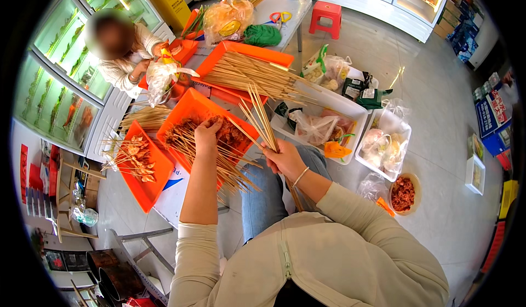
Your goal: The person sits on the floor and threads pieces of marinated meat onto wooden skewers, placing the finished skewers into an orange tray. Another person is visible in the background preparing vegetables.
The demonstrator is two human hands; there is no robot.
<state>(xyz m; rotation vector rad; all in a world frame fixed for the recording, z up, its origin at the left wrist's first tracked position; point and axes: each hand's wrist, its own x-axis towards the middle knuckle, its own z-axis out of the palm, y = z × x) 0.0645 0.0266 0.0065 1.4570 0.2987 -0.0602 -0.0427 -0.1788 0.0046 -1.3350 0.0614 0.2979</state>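
Note:
My right hand [286,157] grips a bundle of bamboo skewers [263,120], which fan out at the far end and hang down past my wrist. My left hand [206,135] reaches into an orange plastic tray [193,103]. Its thumb and fingertips touch dark red seasoned meat [235,135]; whether they hold a piece is hidden. Under and around my left forearm lie many loaded meat skewers [178,136], their bare ends pointing toward me over the tray's edge. A smaller orange tray [158,183] to the left holds skewers of paler orange pieces [137,155].
More bare skewers [246,72] fill an orange tray at the back. Across the table a person [123,60] handles a plastic bag [158,79]. White bins [347,157] of bagged food and a tub of red meat [403,194] stand at right; a red stool [326,19] stands behind.

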